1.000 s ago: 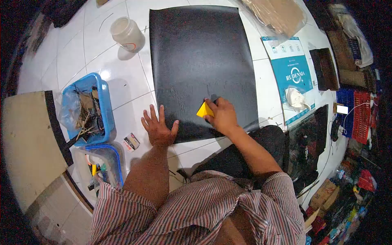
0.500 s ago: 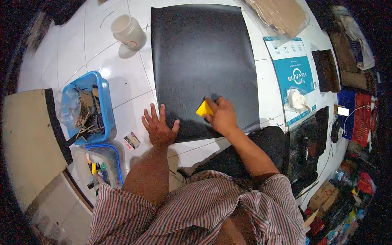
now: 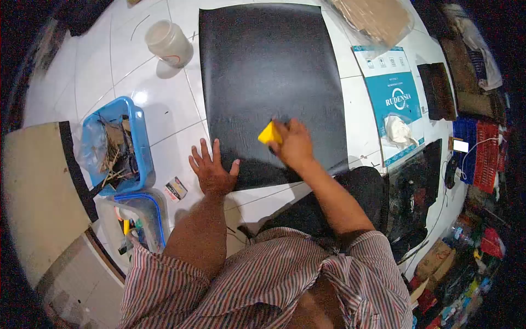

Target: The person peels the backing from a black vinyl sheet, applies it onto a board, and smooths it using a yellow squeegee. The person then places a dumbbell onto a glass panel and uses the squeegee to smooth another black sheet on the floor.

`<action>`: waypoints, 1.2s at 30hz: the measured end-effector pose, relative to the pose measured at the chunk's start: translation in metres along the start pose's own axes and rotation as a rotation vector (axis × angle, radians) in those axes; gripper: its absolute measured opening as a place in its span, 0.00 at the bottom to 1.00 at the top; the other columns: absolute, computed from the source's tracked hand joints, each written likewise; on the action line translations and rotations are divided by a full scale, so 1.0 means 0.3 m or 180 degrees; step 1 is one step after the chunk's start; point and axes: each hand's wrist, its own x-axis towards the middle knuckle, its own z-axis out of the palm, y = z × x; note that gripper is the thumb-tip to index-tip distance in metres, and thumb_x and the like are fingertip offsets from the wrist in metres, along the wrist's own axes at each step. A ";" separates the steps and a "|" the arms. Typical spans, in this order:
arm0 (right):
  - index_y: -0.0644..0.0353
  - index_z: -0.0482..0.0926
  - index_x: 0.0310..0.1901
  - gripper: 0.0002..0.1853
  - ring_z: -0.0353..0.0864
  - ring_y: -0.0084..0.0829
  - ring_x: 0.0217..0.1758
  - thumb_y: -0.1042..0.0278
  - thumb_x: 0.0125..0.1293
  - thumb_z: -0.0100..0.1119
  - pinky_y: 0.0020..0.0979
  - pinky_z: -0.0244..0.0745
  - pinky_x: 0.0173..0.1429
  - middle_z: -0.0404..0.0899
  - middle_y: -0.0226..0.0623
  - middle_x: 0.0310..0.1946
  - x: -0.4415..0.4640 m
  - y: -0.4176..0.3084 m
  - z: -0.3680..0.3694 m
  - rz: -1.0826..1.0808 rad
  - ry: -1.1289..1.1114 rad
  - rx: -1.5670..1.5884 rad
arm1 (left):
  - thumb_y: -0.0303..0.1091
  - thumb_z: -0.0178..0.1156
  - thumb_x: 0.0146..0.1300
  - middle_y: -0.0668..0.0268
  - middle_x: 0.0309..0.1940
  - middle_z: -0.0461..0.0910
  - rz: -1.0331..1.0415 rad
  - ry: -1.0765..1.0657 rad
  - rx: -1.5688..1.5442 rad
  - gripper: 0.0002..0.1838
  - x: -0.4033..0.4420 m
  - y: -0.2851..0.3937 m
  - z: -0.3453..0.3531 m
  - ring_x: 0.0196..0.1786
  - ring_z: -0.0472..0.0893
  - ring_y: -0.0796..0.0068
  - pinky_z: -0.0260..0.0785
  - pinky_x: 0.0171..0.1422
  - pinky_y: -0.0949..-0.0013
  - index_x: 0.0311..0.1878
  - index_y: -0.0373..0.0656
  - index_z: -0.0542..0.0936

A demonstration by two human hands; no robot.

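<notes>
A large black sheet (image 3: 274, 66) lies on the white tiled floor in front of me, with faint wrinkles and a sheen on its lower part. My left hand (image 3: 215, 171) rests flat with fingers spread over the sheet's lower left edge, partly on the tiles, holding nothing. Over the lower middle of the sheet, my right hand (image 3: 293, 143) grips a small yellow flat tool (image 3: 268, 134) between thumb and fingers. The tool is against the black surface; its lower edge is partly hidden.
At the left are a blue basket (image 3: 143, 148) of scraps, a clear container (image 3: 112, 219) and a small box (image 3: 176, 189). A cloudy jar (image 3: 170, 46) stands behind. Rightward lie a teal-and-white board (image 3: 392, 90), a white crumpled item (image 3: 398, 130) and red and blue crates (image 3: 485, 156).
My right hand has moved the yellow tool a little up and to the left across the black sheet. My left hand has stayed in place.
</notes>
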 end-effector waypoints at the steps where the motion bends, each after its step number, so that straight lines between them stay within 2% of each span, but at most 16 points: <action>1: 0.50 0.77 0.68 0.36 0.77 0.50 0.53 0.50 0.57 0.73 0.49 0.73 0.58 0.75 0.47 0.48 0.050 0.018 -0.015 0.0186 0.0109 -0.0056 | 0.59 0.66 0.58 0.45 0.79 0.53 0.0007 0.0000 -0.0006 0.47 -0.005 -0.001 0.003 0.80 0.50 0.33 0.37 0.81 0.30 0.77 0.46 0.65; 2: 0.50 0.76 0.69 0.36 0.76 0.50 0.55 0.49 0.58 0.72 0.49 0.73 0.60 0.75 0.48 0.51 0.090 0.036 -0.028 0.0376 0.0232 -0.0116 | 0.59 0.66 0.58 0.45 0.79 0.54 0.0020 0.0030 -0.0003 0.46 -0.008 -0.005 0.007 0.80 0.50 0.33 0.37 0.81 0.30 0.77 0.46 0.66; 6: 0.51 0.76 0.68 0.36 0.76 0.49 0.55 0.48 0.58 0.71 0.49 0.73 0.59 0.76 0.47 0.50 0.172 0.009 -0.016 0.0472 0.0352 -0.0118 | 0.59 0.66 0.58 0.44 0.79 0.54 0.0014 0.0017 -0.0030 0.45 0.003 -0.002 -0.003 0.80 0.51 0.32 0.38 0.80 0.29 0.76 0.45 0.67; 9: 0.52 0.76 0.68 0.36 0.77 0.49 0.55 0.48 0.58 0.71 0.48 0.74 0.58 0.77 0.46 0.50 0.137 -0.094 0.033 0.0188 0.0283 -0.0076 | 0.59 0.65 0.59 0.44 0.78 0.55 0.0045 0.0049 0.0013 0.45 0.002 0.000 -0.006 0.79 0.51 0.32 0.39 0.80 0.29 0.76 0.45 0.68; 12: 0.51 0.78 0.67 0.37 0.77 0.46 0.50 0.52 0.54 0.75 0.48 0.74 0.55 0.76 0.43 0.45 0.084 -0.180 0.070 -0.0386 0.0090 0.0180 | 0.60 0.66 0.58 0.43 0.78 0.56 0.0056 0.0063 -0.0011 0.46 0.006 -0.002 -0.008 0.79 0.52 0.31 0.40 0.79 0.29 0.75 0.43 0.68; 15: 0.51 0.78 0.67 0.37 0.77 0.46 0.50 0.52 0.54 0.75 0.48 0.74 0.55 0.76 0.43 0.45 0.088 -0.187 0.053 -0.0529 -0.0023 0.0164 | 0.60 0.66 0.58 0.42 0.77 0.57 0.0129 0.0145 0.0079 0.47 0.003 -0.003 -0.006 0.78 0.53 0.31 0.41 0.79 0.30 0.75 0.42 0.68; 21: 0.50 0.78 0.66 0.35 0.77 0.46 0.51 0.52 0.56 0.74 0.47 0.73 0.55 0.76 0.43 0.45 0.158 -0.135 0.035 -0.0293 0.0408 0.0002 | 0.58 0.69 0.57 0.43 0.78 0.56 0.0086 0.0106 -0.0038 0.47 0.001 0.003 -0.015 0.79 0.52 0.31 0.40 0.79 0.29 0.76 0.44 0.66; 28: 0.48 0.77 0.67 0.36 0.76 0.46 0.53 0.53 0.55 0.74 0.47 0.72 0.55 0.75 0.42 0.46 0.085 -0.177 0.045 -0.0641 -0.0126 -0.0100 | 0.58 0.70 0.56 0.43 0.78 0.56 0.0055 0.0083 -0.0019 0.48 0.000 0.006 -0.011 0.79 0.51 0.31 0.40 0.79 0.29 0.76 0.44 0.66; 31: 0.48 0.78 0.67 0.35 0.76 0.47 0.53 0.53 0.55 0.74 0.47 0.72 0.55 0.75 0.42 0.46 0.138 -0.159 0.037 -0.0609 0.0197 -0.0079 | 0.58 0.69 0.56 0.44 0.78 0.55 0.0088 0.0124 -0.0049 0.48 -0.003 -0.001 -0.012 0.79 0.51 0.31 0.39 0.80 0.29 0.76 0.44 0.66; 34: 0.49 0.78 0.66 0.36 0.76 0.47 0.53 0.53 0.55 0.75 0.47 0.72 0.56 0.75 0.42 0.46 0.194 -0.140 0.012 -0.0313 0.0194 0.0005 | 0.59 0.69 0.57 0.44 0.79 0.54 0.0092 0.0104 -0.0086 0.48 -0.002 -0.002 -0.010 0.80 0.50 0.31 0.38 0.80 0.30 0.77 0.44 0.66; 36: 0.49 0.78 0.67 0.36 0.76 0.46 0.53 0.53 0.55 0.75 0.47 0.73 0.56 0.75 0.42 0.45 0.176 -0.143 0.020 -0.0393 0.0240 -0.0040 | 0.60 0.68 0.57 0.43 0.78 0.55 0.0099 0.0146 -0.0095 0.48 0.000 -0.001 -0.009 0.80 0.50 0.31 0.37 0.80 0.30 0.76 0.44 0.66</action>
